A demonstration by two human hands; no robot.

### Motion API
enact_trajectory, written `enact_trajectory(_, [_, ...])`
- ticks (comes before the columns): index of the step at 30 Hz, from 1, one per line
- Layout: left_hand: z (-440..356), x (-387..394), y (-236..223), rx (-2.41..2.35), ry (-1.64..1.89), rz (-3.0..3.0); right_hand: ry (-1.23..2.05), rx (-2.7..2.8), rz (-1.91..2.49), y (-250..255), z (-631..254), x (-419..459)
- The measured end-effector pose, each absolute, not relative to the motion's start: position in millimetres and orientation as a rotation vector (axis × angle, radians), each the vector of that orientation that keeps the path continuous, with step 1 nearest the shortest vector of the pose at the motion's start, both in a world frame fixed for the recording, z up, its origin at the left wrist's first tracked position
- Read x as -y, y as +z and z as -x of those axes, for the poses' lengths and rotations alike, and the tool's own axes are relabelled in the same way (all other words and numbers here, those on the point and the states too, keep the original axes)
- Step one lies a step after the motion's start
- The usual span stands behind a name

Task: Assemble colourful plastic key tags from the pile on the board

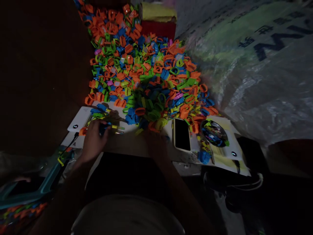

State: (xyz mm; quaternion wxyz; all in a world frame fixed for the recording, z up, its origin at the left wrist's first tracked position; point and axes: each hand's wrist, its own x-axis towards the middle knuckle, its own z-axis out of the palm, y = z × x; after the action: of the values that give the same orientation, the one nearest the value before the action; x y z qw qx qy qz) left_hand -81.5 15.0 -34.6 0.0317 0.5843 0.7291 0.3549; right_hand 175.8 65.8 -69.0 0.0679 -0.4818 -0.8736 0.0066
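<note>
I see one blue piece point(102, 128) gripped in the left hand point(95, 139), over the table point(122, 145) before a heap point(137, 70) too jumbled to count; the right hand point(156, 143) is lost in shadow, its grip impossible to tell. Beyond lie two white boxes point(79, 119), one phone point(182, 135) and one bowl point(215, 144) of mixed coloured bits point(211, 128).

The single head-worn view looks forward and down from above the lap point(127, 178), near the left hand point(94, 138) and right hand point(156, 145), the colourful heap point(146, 68) lying farther off.
</note>
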Motion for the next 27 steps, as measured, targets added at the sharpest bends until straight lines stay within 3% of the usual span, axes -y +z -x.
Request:
enact_trajectory(4, [90.0, -23.0, -41.6, -2.408, 1.124, -1.909, -0.108, 2.702, 1.370, -79.6, -169.8, -79.0])
enact_trajectory(8, [45.8, -27.5, -67.2, -2.176, 1.068, -2.145, -0.013, 2.680, 1.283, -80.2, -170.9, -79.0])
enact_trajectory(15, [-19.8, -44.0, -97.8, -2.184, 0.927, -2.044, 0.225, 2.087, 0.930, -90.7, -189.3, -64.4])
enact_trajectory(20, [-6.1, -29.9, -86.3, -1.674, 1.056, -2.084, 0.406, 2.177, 0.934, -79.1, -190.8, -48.5])
enact_trajectory(27, [-1.0, 5.8, -65.3, -1.316, 1.259, -1.169, 0.655, 2.169, 0.819, -65.5, -181.1, -12.0])
